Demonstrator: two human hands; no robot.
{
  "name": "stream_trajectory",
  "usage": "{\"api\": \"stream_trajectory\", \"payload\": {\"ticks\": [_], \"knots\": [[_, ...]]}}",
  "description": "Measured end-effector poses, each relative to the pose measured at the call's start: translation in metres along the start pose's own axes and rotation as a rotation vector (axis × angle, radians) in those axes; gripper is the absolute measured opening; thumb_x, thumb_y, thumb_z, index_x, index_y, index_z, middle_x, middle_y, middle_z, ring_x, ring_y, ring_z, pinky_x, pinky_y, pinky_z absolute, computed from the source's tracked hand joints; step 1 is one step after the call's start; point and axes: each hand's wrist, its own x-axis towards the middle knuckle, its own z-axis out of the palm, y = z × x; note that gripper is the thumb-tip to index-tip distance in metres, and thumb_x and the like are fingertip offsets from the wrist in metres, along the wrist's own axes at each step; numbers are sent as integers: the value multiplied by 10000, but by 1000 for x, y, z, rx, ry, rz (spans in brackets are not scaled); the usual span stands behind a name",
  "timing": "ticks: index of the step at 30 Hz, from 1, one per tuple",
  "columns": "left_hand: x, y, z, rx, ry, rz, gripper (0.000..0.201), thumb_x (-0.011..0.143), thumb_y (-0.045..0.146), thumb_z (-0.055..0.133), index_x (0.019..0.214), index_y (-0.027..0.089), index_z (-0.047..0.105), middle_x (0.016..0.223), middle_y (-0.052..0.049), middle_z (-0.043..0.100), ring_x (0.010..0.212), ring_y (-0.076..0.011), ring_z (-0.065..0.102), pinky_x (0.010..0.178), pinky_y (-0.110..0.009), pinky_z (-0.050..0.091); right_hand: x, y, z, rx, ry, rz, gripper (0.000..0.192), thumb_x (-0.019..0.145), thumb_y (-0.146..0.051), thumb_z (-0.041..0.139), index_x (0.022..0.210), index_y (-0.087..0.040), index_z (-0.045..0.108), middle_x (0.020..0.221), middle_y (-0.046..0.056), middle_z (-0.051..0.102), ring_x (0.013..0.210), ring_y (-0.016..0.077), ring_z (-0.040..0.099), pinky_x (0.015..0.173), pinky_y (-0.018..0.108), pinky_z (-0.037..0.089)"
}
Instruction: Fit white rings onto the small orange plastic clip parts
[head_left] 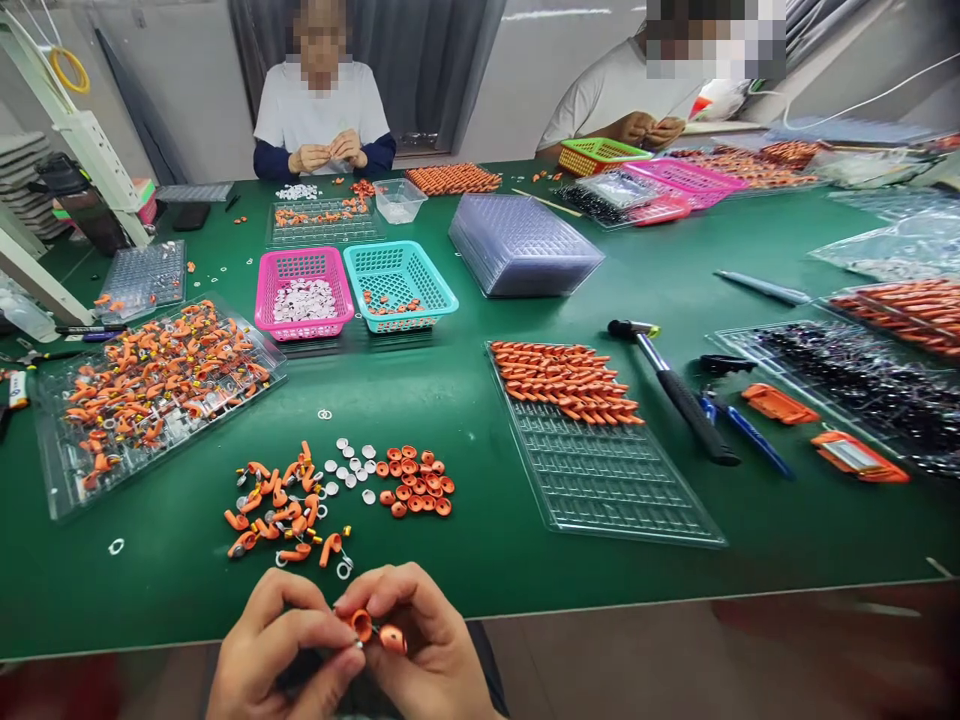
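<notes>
At the table's near edge, my right hand (433,640) is closed on an orange earbud housing (392,638), with its hollow round opening facing up. Against it, my left hand (277,640) pinches a tiny pale part (359,644), too small to name. Just beyond my hands lies a loose pile of orange earbud stems (281,505), some with wires, gold pieces and white rings. Beside the pile are small white discs (349,465) and orange cup-shaped earbud caps (416,482).
A clear tray (56,495) heaped with orange parts sits left. Pink (262,300) and blue baskets (446,300) stand mid-table, near stacked clear trays (525,250). Right are a slotted tray (630,490), a hammer (686,405) and a blue tool (757,440). Two people work across the table.
</notes>
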Motion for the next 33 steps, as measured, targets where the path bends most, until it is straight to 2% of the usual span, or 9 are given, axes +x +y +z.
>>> {"api": "stream_trajectory", "payload": {"ticks": [2,6,9,13,17,20,23,29,33], "knots": [[1,-2,-2,-12,-31,13,21,896,244,670,897,249,690,780,-5,595,683,-142,607,612,-217,518,-1,0,-2,-61,-31,-56,247,873,-478,693,878,-241,625,890,92,741,803,214,692,723,316,552],[4,-6,-7,52,-117,138,212,825,79,692,963,240,679,819,-8,604,735,-153,617,649,-218,537,1,1,-8,-188,-73,-171,152,927,-405,640,930,-253,649,951,95,727,791,210,697,715,318,562],[4,-6,-9,93,-113,147,210,827,74,687,961,235,676,833,-11,599,752,-159,608,662,-226,537,1,2,-11,-259,-74,-235,54,916,-283,655,966,-267,665,965,91,699,817,220,692,718,328,564],[2,-3,-7,133,-83,117,171,846,92,668,943,232,674,839,-15,595,765,-162,599,687,-236,525,1,-2,-10,-315,-71,-275,222,854,-123,680,992,-297,685,915,63,691,836,230,693,746,342,563],[0,-1,-1,11,-68,21,66,907,186,630,913,240,667,816,-9,577,727,-152,593,652,-232,510,2,-10,-7,-364,-76,-314,375,805,-30,679,1046,-317,693,914,53,684,803,218,700,706,316,573],[-1,-2,4,-49,-41,-30,79,932,268,617,883,244,675,791,-4,566,701,-144,582,631,-227,498,3,-14,-6,-427,-77,-358,418,788,-11,669,1070,-318,694,909,50,691,787,208,701,690,296,578],[0,-4,4,-46,-46,-2,55,914,210,632,907,240,677,795,-4,573,707,-144,589,630,-223,509,3,-15,-7,-470,-86,-382,450,782,12,648,1092,-311,691,921,50,708,794,201,702,697,283,583],[2,-10,-2,35,-72,182,222,842,22,644,986,192,639,837,-15,610,743,-148,613,653,-222,546,2,-13,-9,-456,-126,-440,486,786,35,618,1166,-263,670,978,82,704,845,203,708,732,288,604],[1,-12,-1,-21,-46,170,229,851,24,636,1004,196,637,835,-11,610,742,-147,613,646,-217,547,2,-13,-10,-469,-133,-455,496,794,39,631,1183,-267,667,976,83,712,844,198,716,732,275,610]]}}
